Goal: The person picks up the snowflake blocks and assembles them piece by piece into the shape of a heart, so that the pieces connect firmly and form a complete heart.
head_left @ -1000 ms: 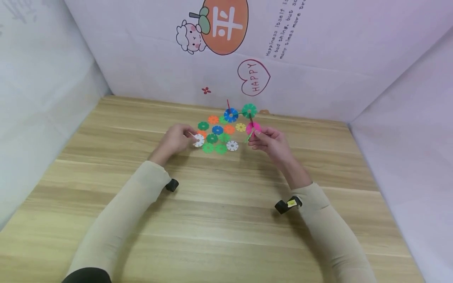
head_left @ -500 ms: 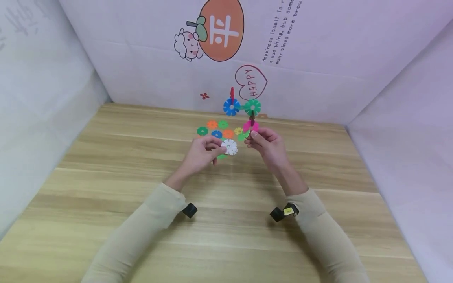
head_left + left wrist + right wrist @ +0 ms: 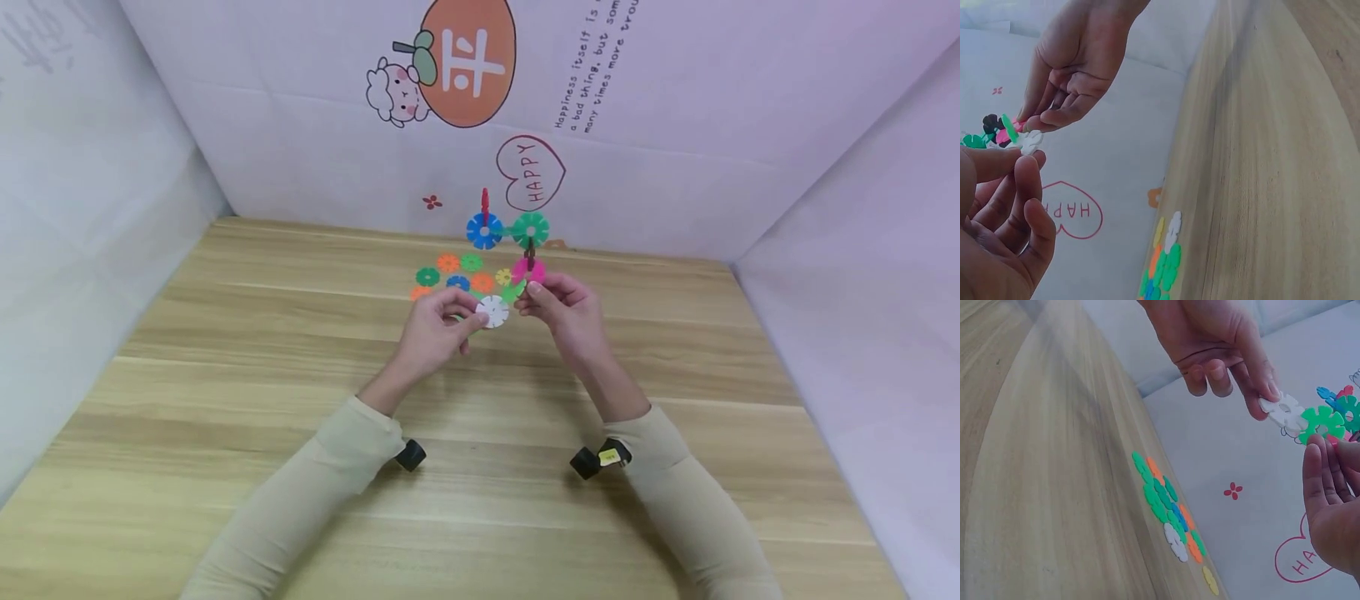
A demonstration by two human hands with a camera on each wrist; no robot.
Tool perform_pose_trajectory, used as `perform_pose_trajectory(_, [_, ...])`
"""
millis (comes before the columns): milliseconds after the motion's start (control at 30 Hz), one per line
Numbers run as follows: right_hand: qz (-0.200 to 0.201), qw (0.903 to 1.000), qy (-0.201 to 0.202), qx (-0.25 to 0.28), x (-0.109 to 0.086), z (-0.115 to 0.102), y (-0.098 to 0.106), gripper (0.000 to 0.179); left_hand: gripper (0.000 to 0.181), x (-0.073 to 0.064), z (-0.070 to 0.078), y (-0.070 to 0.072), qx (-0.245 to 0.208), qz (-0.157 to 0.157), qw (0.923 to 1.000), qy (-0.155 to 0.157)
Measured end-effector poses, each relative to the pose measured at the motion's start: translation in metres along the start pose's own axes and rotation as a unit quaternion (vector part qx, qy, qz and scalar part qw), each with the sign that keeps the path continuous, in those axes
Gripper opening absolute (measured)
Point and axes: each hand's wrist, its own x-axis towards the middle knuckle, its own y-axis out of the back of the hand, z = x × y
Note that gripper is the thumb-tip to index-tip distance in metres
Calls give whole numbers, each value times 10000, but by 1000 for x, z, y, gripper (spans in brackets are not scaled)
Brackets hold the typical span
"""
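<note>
My left hand (image 3: pixel 435 329) pinches a white notched snowflake disc (image 3: pixel 493 312) by its edge, raised over the table. Close beside it, my right hand (image 3: pixel 573 321) grips a joined chain of such discs at its near end, where a pink disc (image 3: pixel 528 270) meets a light green disc (image 3: pixel 1322 425). Beyond the pink one the chain runs through a dark brown disc (image 3: pixel 531 250), a green disc (image 3: pixel 531 230), a blue disc (image 3: pixel 484 232) and a red disc (image 3: pixel 485 202). In the right wrist view the white disc's edge overlaps the light green disc.
Several loose discs lie flat on the wooden table (image 3: pixel 480 500) behind the hands, among them an orange disc (image 3: pixel 448 262), a yellow disc (image 3: pixel 503 277) and another white disc (image 3: pixel 1175 542). A white printed back wall (image 3: pixel 300 150) and side walls enclose the table.
My left hand has taken the white disc from the left of the loose discs and brought it right, up to the chain. My right hand has stayed nearly in place, keeping hold of the chain.
</note>
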Motion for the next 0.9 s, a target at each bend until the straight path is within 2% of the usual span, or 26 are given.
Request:
perform_pose_trajectory(533, [160, 9992, 203, -296, -2, 1, -1, 8, 6, 5, 1, -9, -145, 100, 9997, -174])
perform_pose_trajectory(900, [71, 9945, 312, -994, -2, -5, -6, 15, 7, 4, 0, -9, -453, 175, 9987, -147])
